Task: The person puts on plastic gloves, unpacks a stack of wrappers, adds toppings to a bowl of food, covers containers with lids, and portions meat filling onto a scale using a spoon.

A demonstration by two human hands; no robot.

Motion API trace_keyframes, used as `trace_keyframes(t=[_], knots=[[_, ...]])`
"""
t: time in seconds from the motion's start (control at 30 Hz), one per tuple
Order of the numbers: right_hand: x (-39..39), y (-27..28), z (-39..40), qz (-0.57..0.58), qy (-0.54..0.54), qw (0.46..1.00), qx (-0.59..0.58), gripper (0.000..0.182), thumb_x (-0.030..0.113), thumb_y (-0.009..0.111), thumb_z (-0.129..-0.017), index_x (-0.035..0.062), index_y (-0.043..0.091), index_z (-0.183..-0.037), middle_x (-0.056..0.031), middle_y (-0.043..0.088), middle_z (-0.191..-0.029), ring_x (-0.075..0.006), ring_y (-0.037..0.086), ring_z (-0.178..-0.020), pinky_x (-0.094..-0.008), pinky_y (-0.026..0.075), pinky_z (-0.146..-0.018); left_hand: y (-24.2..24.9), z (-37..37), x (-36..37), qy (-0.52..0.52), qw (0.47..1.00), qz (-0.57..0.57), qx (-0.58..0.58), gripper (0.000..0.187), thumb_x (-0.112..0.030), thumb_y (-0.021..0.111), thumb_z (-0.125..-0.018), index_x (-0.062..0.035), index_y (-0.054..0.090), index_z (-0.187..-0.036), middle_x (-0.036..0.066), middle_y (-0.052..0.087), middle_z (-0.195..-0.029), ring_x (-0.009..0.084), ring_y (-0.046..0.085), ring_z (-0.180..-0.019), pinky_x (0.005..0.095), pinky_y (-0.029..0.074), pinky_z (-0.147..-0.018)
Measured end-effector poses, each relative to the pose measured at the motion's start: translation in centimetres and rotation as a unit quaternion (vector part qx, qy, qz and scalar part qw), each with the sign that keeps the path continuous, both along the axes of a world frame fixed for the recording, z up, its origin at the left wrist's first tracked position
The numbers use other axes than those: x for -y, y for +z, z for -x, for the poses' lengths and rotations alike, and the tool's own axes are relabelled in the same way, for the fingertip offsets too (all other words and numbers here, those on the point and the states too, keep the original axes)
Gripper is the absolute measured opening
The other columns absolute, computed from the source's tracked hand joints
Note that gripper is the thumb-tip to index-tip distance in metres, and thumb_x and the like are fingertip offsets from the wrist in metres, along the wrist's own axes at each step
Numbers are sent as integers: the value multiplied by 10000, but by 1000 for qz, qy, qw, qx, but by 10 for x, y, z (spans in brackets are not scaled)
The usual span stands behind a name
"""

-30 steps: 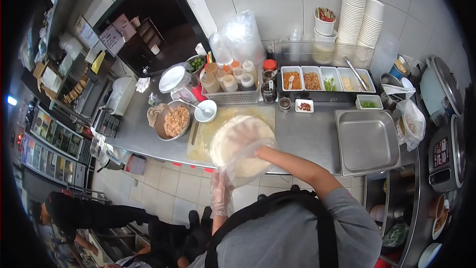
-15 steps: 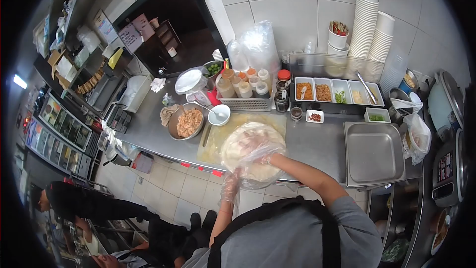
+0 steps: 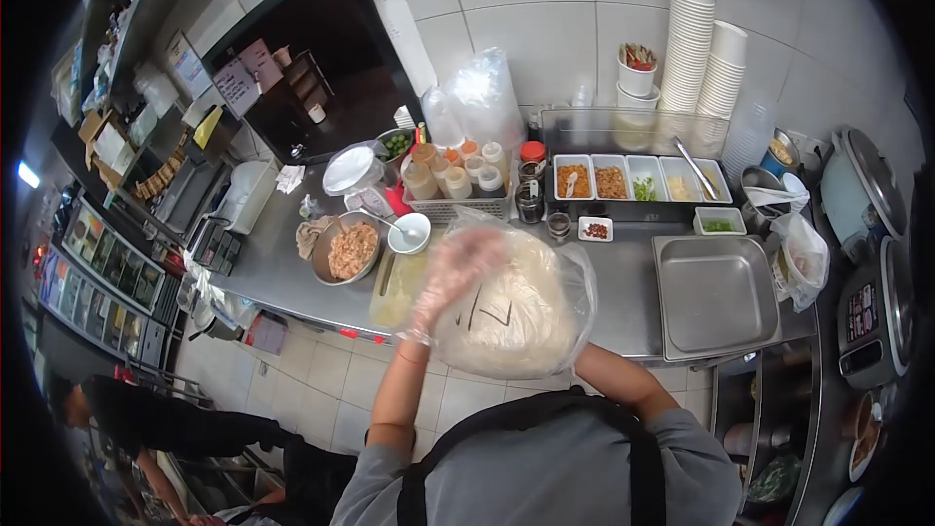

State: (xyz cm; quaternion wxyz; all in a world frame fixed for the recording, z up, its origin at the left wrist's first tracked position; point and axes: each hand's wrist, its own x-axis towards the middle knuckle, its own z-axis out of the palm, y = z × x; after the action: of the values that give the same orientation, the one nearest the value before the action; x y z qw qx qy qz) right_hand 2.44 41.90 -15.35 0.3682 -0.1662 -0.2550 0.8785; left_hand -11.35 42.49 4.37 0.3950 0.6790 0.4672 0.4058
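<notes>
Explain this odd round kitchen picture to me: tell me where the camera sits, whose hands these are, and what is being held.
The camera is worn on a person's head and looks down through a fisheye lens, so the edges curve. Both hands wear thin clear gloves. The left hand lies on top of a clear bag of flat round breads, lifted above the steel counter; the right hand is hidden beneath the bag. On the counter: a bowl of chopped filling, a small white bowl, topping trays and an empty steel pan.

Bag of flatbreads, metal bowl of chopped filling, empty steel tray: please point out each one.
bag of flatbreads (image 3: 521,317), head view, on the clear plastic over the top bread.
metal bowl (image 3: 322,271), head view, on its left rim.
steel tray (image 3: 716,297), head view, on its bare floor.
</notes>
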Motion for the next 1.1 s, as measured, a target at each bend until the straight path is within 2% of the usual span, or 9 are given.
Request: trace_keyframes(t=[0.03, 0.1, 0.2, 0.3, 0.4, 0.57, 0.8, 0.93, 1.1], knots=[[3, 2, -5, 0, -9, 1000, -1, 557, 427, 400, -911, 101, 331, -1357, -124, 371, -1365, -206, 374, -1241, -305, 311, -1026, 16, 0, -3, 54, 997, -62, 13, 380, -261, 669, -800, -15, 584, -1076, 88, 625, -986, 175, 585, -904, 299, 457, -817], [10, 6, -14, -1, -23, 1000, 6, 557, 427, 400, -911, 100, 331, -1356, -125, 372, -1364, -206, 375, -1241, -306, 312, -1025, 23, 12, -32, 200, 928, -221, -226, 444, -317, 653, -804, -5, 565, -1108, 156, 621, -1022, 226, 596, -930, 328, 468, -807], [22, 7, -29, 2, -40, 999, 16, 558, 427, 400, -911, 98, 331, -1356, -126, 372, -1364, -207, 376, -1240, -306, 312, -1025, -13, 36, -81, 67, 953, -79, -285, 370, -300, 644, -797, 24, 613, -971, 164, 644, -918, 254, 617, -840, 325, 474, -763], [35, 6, -42, 7, -56, 998, 25, 558, 427, 400, -911, 96, 331, -1355, -127, 373, -1363, -207, 377, -1239, -307, 313, -1024, -27, 31, -85, -38, 981, 60, -182, 267, -223, 572, -846, 36, 629, -878, 163, 642, -862, 264, 615, -837, 316, 462, -773], [47, 4, -55, 15, -68, 997, 31, 559, 427, 400, -911, 94, 331, -1355, -128, 373, -1362, -207, 378, -1239, -308, 314, -1024, -23, 25, -82, -24, 970, -183, -159, 244, -160, 500, -885, 37, 625, -814, 128, 651, -833, 217, 617, -836, 296, 453, -779], [56, 6, -73, 17, -91, 995, 46, 560, 427, 400, -911, 91, 331, -1354, -129, 374, -1361, -207, 379, -1238, -309, 315, -1023, -20, 46, -80, 60, 987, -128, 83, 249, -193, 447, -930, -19, 611, -859, 77, 656, -831, 144, 602, -856, 326, 461, -799], [58, 11, -77, 10, -97, 994, 53, 561, 427, 400, -912, 87, 331, -1353, -131, 375, -1360, -208, 381, -1236, -310, 317, -1022, -58, 27, -77, -77, 975, 54, -203, 321, -296, 553, -866, -36, 627, -1040, 111, 663, -914, 199, 616, -861, 328, 457, -819], [53, 13, -71, 1, -98, 994, 53, 562, 427, 400, -912, 85, 331, -1352, -132, 376, -1359, -208, 382, -1235, -311, 318, -1021, -58, 27, -77, -1, 966, -202, -160, 213, -146, 524, -858, -26, 642, -989, 108, 667, -920, 195, 619, -842, 323, 457, -799], [47, 17, -72, -8, -108, 993, 56, 563, 427, 400, -912, 82, 331, -1351, -134, 377, -1358, -208, 384, -1234, -312, 319, -1021, -45, 40, -66, 107, 985, -124, 47, 331, -287, 515, -903, 1, 601, -1043, 50, 631, -892, 136, 574, -853, 260, 439, -801]])
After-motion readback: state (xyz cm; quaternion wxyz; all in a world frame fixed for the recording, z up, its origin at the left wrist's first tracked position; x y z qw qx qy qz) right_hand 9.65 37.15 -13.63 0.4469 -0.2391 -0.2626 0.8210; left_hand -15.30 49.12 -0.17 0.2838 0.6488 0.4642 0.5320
